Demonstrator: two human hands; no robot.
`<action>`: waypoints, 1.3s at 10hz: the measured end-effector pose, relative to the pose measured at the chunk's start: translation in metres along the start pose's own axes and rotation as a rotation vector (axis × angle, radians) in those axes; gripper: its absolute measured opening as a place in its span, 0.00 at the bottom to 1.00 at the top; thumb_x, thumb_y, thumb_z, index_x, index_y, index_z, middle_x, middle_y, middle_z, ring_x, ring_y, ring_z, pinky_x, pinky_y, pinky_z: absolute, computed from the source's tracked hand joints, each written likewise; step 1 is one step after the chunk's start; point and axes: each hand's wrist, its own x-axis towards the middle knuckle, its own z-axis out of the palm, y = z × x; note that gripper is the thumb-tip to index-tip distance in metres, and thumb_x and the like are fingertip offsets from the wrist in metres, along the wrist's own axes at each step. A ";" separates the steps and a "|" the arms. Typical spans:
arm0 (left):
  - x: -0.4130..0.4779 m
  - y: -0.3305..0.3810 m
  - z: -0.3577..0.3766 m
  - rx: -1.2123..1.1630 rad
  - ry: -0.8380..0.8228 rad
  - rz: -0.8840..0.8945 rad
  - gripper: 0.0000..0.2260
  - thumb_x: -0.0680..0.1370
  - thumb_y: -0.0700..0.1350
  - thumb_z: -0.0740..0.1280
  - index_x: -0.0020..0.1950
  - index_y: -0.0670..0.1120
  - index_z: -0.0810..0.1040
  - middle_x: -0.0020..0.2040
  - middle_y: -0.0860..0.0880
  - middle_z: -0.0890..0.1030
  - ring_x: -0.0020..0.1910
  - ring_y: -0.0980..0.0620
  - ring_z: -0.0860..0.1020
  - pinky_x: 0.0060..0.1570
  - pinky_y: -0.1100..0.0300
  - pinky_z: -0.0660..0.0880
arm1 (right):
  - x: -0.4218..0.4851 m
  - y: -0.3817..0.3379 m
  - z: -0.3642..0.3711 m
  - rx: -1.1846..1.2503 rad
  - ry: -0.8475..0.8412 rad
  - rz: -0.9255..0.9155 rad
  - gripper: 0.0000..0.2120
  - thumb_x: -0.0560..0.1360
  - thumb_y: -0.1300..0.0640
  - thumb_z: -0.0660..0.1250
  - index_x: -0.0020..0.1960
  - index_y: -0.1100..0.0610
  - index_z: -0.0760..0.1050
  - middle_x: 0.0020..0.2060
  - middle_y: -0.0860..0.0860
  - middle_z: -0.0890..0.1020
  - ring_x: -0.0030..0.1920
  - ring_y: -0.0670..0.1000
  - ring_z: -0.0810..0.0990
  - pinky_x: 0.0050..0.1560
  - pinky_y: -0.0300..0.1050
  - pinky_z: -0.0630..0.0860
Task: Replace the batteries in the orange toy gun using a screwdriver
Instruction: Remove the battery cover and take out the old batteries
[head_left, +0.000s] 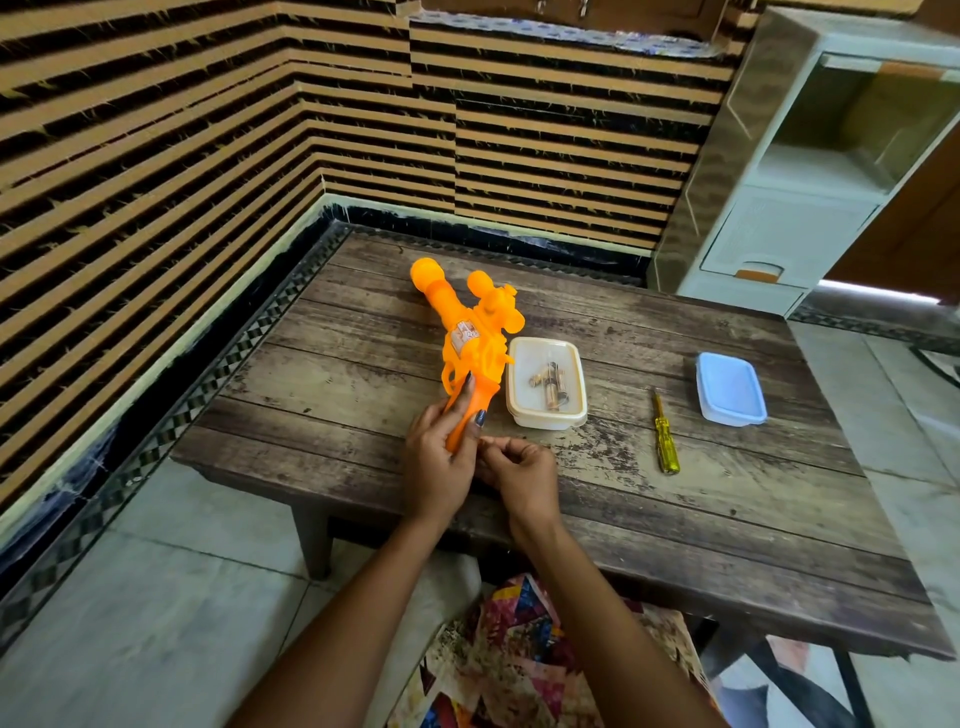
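- One orange toy gun (470, 332) lies at the centre of the frame on the wooden table (727, 499), its round muzzle toward the upper left and its grip toward the bottom.
- One left hand (436, 457) is wrapped around the gun's grip, fingers curled over it, two dark-painted nails showing against the orange plastic.
- One right hand (522, 475) sits just beside the left, at the butt end of the grip, its fingers curled in and pinched together; whether it has anything between the fingertips cannot be told.
- One open cream container (546, 382) stands just right of the gun, touching or nearly touching its side.
- Inside the container lie several batteries (550, 384), gold-brown and bunched together; the exact count cannot be told.
- One screwdriver (665, 434) with a clear yellow handle lies flat on the table to the right of the container, apart from both hands, tip pointing to the upper part of the frame.
- One pale blue lid (730, 388) rests on the table at centre right, well apart from the container.
- One white plastic cabinet (789, 218) stands on the floor at the upper right, beyond the table.
- Striped brown-and-black wall tiles (156, 156) fill the upper left and top centre.
- A patterned patchwork cloth (519, 665) shows at the bottom centre, between the two forearms.
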 end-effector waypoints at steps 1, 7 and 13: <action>0.000 0.000 0.000 0.005 -0.001 0.008 0.21 0.76 0.54 0.59 0.69 0.57 0.66 0.49 0.50 0.77 0.49 0.48 0.76 0.48 0.51 0.76 | 0.000 0.001 0.001 -0.029 0.016 -0.015 0.12 0.74 0.69 0.65 0.36 0.57 0.81 0.32 0.51 0.84 0.33 0.46 0.82 0.35 0.37 0.77; 0.000 -0.001 0.001 -0.065 0.033 -0.014 0.22 0.75 0.53 0.59 0.69 0.55 0.65 0.47 0.53 0.75 0.48 0.46 0.76 0.47 0.48 0.76 | -0.002 -0.004 -0.002 0.015 -0.070 -0.030 0.09 0.75 0.68 0.64 0.39 0.60 0.80 0.32 0.50 0.84 0.35 0.45 0.83 0.38 0.36 0.78; 0.002 -0.004 0.001 -0.221 0.035 -0.038 0.20 0.75 0.53 0.61 0.67 0.54 0.68 0.55 0.56 0.77 0.56 0.56 0.76 0.56 0.63 0.72 | -0.002 -0.002 0.005 0.105 0.092 -0.058 0.06 0.72 0.71 0.66 0.41 0.62 0.78 0.31 0.51 0.83 0.33 0.45 0.82 0.37 0.37 0.80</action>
